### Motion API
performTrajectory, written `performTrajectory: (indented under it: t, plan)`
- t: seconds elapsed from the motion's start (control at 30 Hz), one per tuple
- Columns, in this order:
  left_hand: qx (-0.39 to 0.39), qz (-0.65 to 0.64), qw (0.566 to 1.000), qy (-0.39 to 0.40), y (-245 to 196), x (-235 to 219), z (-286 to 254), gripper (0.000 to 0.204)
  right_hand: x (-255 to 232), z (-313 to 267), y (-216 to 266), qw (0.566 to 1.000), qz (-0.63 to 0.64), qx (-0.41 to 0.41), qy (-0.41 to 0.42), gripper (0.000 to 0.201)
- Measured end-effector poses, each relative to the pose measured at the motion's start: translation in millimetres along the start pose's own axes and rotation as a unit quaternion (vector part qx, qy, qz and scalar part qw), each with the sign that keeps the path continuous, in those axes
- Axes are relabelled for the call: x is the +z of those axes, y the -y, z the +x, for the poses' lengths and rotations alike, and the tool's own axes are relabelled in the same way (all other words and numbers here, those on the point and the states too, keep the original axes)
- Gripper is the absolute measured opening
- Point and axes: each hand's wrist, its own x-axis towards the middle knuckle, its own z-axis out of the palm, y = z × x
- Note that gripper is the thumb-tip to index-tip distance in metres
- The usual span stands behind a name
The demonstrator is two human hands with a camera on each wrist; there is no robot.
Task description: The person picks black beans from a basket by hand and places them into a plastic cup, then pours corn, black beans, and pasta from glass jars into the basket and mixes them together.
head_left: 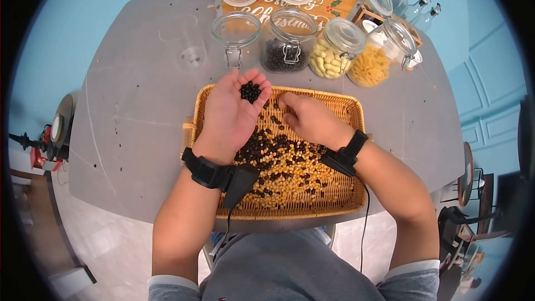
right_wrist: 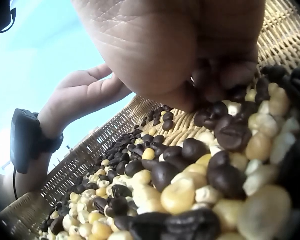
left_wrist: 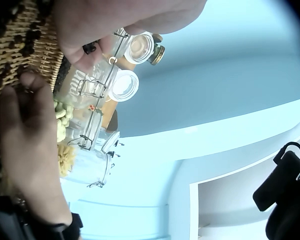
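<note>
My left hand [head_left: 228, 114] is held palm up over the far left part of a wicker basket [head_left: 195, 106]. In its cupped palm lies a small heap of dark coffee beans [head_left: 250, 92]. Low over the far part of the basket, my right hand [head_left: 312, 120] has its fingers curled down among the beans. The right wrist view shows dark beans [right_wrist: 202, 77] between its thumb and fingers. Below both hands, coffee beans [right_wrist: 232, 132] and yellow corn kernels [right_wrist: 177, 196] lie mixed on the basket's woven bottom.
Beyond the basket stand an open glass jar [head_left: 236, 30], a jar of dark beans [head_left: 285, 56], a jar of pale peanut-like pieces [head_left: 329, 61] and a jar of pasta [head_left: 370, 67]. A clear cup [head_left: 193, 50] is at the left. Behind the jars lies a wooden sign [head_left: 340, 0].
</note>
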Motion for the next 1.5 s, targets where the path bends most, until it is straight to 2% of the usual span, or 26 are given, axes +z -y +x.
performTrajectory:
  t: [0.13, 0.2, 0.33, 0.53, 0.6, 0.63, 0.67, 0.73, 0.77, 0.8, 0.87, 0.9, 0.97, 1.0, 1.07, 1.1, 1.23, 1.4, 1.47, 1.5]
  plan:
    - [0.002, -0.003, 1.000, -0.004, 2.3, -2.5, 2.4, 0.031, 3.9, -2.8, 1.9, 0.999, 0.013, 0.036, -0.011, 0.036]
    - [0.005, 0.003, 1.000, -0.006, 2.9, -1.9, 2.2, 0.030, 13.6, -3.1, -7.6, 0.991, -0.024, -0.087, -0.098, 0.031]
    - [0.007, 0.011, 1.000, -0.011, 3.4, 1.1, 1.1, 0.030, 15.4, -3.2, -10.6, 0.989, -0.027, -0.099, -0.102, 0.025]
    - [0.009, 0.030, 0.999, -0.017, 3.2, -2.3, 3.7, 0.031, 5.6, -0.8, 0.7, 0.995, -0.057, -0.051, -0.059, 0.014]
    - [-0.005, 0.024, 0.999, -0.028, 2.4, -1.0, 5.8, 0.030, -7.9, 1.0, 5.6, 0.998, -0.004, -0.032, -0.049, 0.012]
    - [-0.021, 0.017, 0.999, -0.043, 3.0, 0.6, 6.8, 0.028, -13.5, 2.8, 7.8, 0.996, 0.030, -0.026, -0.083, 0.008]
    - [-0.019, 0.016, 0.999, -0.047, 4.1, 2.7, 6.6, 0.028, -19.1, 5.6, 10.5, 0.996, 0.033, -0.027, -0.081, 0.008]
    - [-0.039, 0.020, 0.998, -0.045, 2.0, 11.2, 1.7, 0.027, -33.9, 12.3, 27.1, 0.971, 0.214, -0.013, -0.102, 0.008]
    - [-0.039, 0.023, 0.998, -0.043, -1.1, 16.6, -3.9, 0.027, -38.2, 14.9, 35.8, 0.956, 0.278, -0.020, -0.087, 0.008]
    - [-0.050, 0.019, 0.998, -0.036, -4.1, 22.0, -11.7, 0.026, -40.2, 18.5, 40.7, 0.956, 0.278, -0.020, -0.089, 0.008]
    - [-0.063, 0.014, 0.997, -0.031, -6.7, 18.3, -17.1, 0.026, -41.7, 24.3, 45.7, 0.957, 0.286, -0.026, -0.039, 0.011]
    - [-0.059, 0.012, 0.998, -0.019, -10.8, 9.9, -17.1, 0.028, -41.1, 23.7, 45.0, 0.957, 0.286, -0.026, -0.038, 0.011]
    - [-0.052, 0.008, 0.999, -0.011, -17.6, -1.4, -21.6, 0.029, -38.3, 22.7, 42.4, 0.994, 0.080, -0.022, -0.068, 0.017]
    - [-0.038, -0.002, 0.999, -0.019, -23.0, -1.6, -27.5, 0.029, -31.7, 22.6, 36.6, 0.994, 0.081, -0.025, -0.065, 0.017]
    - [-0.021, -0.013, 0.999, -0.029, -30.7, -6.0, -34.9, 0.030, -14.4, 20.2, 22.4, 0.987, -0.055, -0.132, -0.073, 0.024]
    - [-0.017, -0.012, 0.999, -0.025, -33.2, -9.3, -37.7, 0.031, -11.4, 17.9, 24.2, 0.987, -0.072, -0.133, -0.050, 0.031]
    - [-0.016, -0.021, 1.000, -0.006, -37.4, -17.3, -45.7, 0.034, 8.0, 13.5, 23.7, 0.981, -0.135, -0.136, -0.019, 0.040]
    - [-0.001, -0.038, 0.999, -0.008, -49.0, -31.0, -54.1, 0.034, -3.1, -2.7, 15.6, 0.981, -0.122, -0.153, 0.004, 0.023]
    - [0.009, -0.040, 0.999, -0.014, -51.8, -34.5, -54.7, 0.034, -13.6, -6.7, 21.9, 0.989, -0.018, -0.149, 0.002, 0.023]
    - [0.017, -0.044, 0.999, -0.009, -53.0, -34.6, -53.0, 0.034, -17.1, -5.0, 28.0, 0.992, 0.049, -0.111, -0.019, 0.019]
